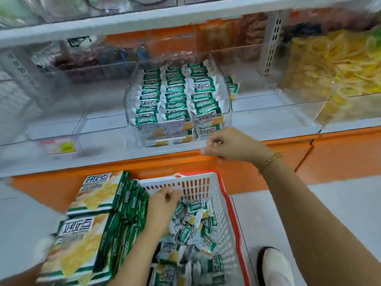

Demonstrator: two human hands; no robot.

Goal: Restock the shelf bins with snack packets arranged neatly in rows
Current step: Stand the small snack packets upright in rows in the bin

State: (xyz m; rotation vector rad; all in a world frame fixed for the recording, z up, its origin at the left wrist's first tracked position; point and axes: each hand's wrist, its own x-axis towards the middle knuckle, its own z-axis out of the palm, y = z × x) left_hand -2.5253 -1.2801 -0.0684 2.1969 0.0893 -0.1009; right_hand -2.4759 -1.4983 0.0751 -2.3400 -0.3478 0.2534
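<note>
The snack packets (177,96), green and white, are stood on edge in three rows inside a clear shelf bin (132,114), with a lower layer seen through the front wall. The rows reach nearly to the front, though the right-hand row looks less even near its forward end. A packet or two is also seen just outside the bin's right wall.

The bin is set on the grey shelf (103,159). Below it, a white basket with a red rim (234,209) holds a loose heap of the same packets (193,223), and printed boxes (97,195) are stacked against the basket's left side.

The left hand (162,205) is laid on the heap with its fingers curled downward; whether a packet is gripped cannot be told. The right hand (231,145) is held in the air just before the bin's front right corner, fingers curled in, with no packet to be seen in them.

The step in hand is judged to be the fetching of more packets from the basket. For the next move, a few packets would need to be gathered and turned the same way, then set upright into a row where room remains. Care would be needed that the standing rows are not toppled.
</note>
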